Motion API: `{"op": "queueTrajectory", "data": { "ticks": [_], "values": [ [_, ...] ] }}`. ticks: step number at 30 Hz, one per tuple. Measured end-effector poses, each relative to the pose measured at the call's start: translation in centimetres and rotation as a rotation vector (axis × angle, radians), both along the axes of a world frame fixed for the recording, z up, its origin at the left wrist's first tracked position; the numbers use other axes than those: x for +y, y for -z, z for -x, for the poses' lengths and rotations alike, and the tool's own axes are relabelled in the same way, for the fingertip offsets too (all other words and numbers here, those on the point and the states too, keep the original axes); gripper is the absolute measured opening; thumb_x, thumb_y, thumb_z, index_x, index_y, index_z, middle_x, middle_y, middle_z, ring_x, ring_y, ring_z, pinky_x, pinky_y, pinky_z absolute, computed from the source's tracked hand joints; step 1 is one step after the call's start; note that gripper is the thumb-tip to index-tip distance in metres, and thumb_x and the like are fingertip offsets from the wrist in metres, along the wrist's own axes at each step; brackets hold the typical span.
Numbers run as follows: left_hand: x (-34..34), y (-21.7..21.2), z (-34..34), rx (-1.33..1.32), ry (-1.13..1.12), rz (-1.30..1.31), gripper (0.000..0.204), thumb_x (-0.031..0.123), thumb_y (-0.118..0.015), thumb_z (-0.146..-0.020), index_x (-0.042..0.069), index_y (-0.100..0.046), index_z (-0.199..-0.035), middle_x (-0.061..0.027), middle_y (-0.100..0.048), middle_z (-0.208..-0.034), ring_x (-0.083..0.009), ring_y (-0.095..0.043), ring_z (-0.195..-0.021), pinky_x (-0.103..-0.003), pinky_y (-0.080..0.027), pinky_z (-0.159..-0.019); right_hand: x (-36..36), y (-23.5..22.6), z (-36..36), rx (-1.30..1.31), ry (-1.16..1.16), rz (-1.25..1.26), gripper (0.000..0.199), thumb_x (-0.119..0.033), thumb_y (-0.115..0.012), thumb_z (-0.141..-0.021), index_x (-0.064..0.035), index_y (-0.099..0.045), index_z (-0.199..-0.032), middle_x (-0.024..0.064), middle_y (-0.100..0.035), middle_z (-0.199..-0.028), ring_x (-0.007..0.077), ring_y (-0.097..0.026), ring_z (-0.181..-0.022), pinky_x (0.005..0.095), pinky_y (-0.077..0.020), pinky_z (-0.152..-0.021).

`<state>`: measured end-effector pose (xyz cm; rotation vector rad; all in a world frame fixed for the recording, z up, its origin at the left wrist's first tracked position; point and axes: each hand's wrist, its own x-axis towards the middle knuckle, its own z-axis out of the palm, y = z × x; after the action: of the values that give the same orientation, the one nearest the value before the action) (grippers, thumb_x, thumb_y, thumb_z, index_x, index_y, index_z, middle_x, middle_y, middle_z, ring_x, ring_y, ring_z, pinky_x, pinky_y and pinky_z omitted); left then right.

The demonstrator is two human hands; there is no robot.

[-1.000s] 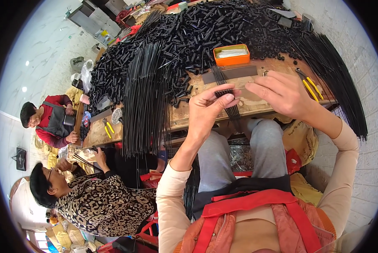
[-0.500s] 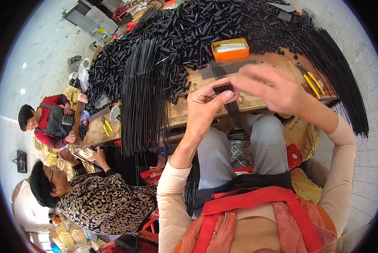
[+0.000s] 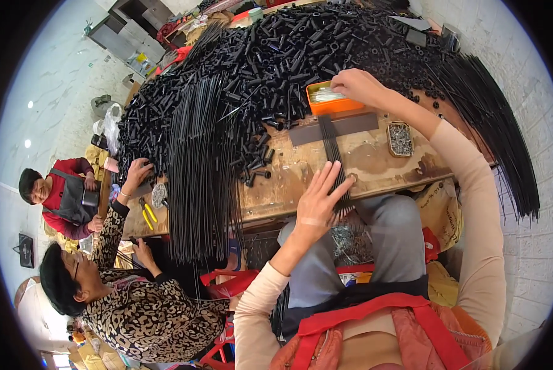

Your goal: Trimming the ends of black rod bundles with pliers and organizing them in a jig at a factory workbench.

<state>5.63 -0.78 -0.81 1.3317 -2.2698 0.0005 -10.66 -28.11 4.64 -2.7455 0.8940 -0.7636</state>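
My left hand point(image 3: 320, 200) lies with its fingers spread over a narrow row of thin black rods point(image 3: 333, 145) at the table's front edge. The rods cross a flat dark strip point(image 3: 363, 123) on the tabletop, and their near ends extend over the edge toward my knees. My right hand point(image 3: 353, 86) is at the right side of an orange box point(image 3: 335, 106) holding thin whitish sticks point(image 3: 324, 94). Its fingers are pinched together over the box; whatever they hold is too small to make out.
Black tubular parts point(image 3: 276, 49) are heaped at the back. Long black rods point(image 3: 196, 166) hang over the edge at left, more point(image 3: 492, 123) at right. A small tin of metal bits point(image 3: 400, 139) sits near my right forearm. Two co-workers sit at left, near yellow-handled pliers point(image 3: 147, 213).
My left hand has lowered from holding up the row of rods to lying over it. My right hand has moved up to the orange box. The nearer co-worker's arm now reaches onto the table.
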Motion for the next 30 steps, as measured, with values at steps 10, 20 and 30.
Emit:
{"op": "queueTrajectory", "data": {
  "ticks": [10, 20, 30],
  "values": [
    [-1.5, -1.3, -0.4, -0.222, 0.021, -0.087, 0.075, 0.051, -0.068, -0.077, 0.024, -0.045, -0.143, -0.0204, -0.026, -0.155, -0.0362, -0.025, -0.143, -0.053, -0.021, -0.115, -3.1, 0.9, -1.8, 0.155, 0.054, -0.032, 0.011, -0.009, -0.058, -0.080, -0.0011, -0.065, -0.077, 0.0184, -0.066, -0.080, 0.0370, -0.066, -0.076, 0.0456, -0.0524, -0.068],
    [-2.1, -1.1, -0.4, -0.191, 0.043, -0.086, 0.075, 0.049, -0.068, -0.078, 0.025, -0.043, -0.145, -0.0206, -0.025, -0.155, -0.0345, -0.022, -0.145, -0.052, -0.021, -0.116, 5.5, 2.4, 2.2, -0.009, 0.008, 0.226, 0.006, -0.004, -0.056, -0.083, -0.0030, -0.057, -0.089, 0.0155, -0.057, -0.083, 0.0366, -0.062, -0.075, 0.0445, -0.0509, -0.064],
    [-2.1, -1.2, 0.0, -0.197, 0.023, -0.060, 0.073, 0.042, -0.075, -0.074, 0.023, -0.048, -0.140, -0.0200, -0.027, -0.154, -0.0348, -0.024, -0.144, -0.049, -0.022, -0.116, 6.0, 2.9, 4.2, 0.107, -0.054, 0.187, 0.035, -0.003, -0.058, -0.080, -0.0071, -0.063, -0.114, 0.0124, -0.059, -0.081, 0.0332, -0.063, -0.075, 0.0437, -0.0515, -0.064]
  ]
}}
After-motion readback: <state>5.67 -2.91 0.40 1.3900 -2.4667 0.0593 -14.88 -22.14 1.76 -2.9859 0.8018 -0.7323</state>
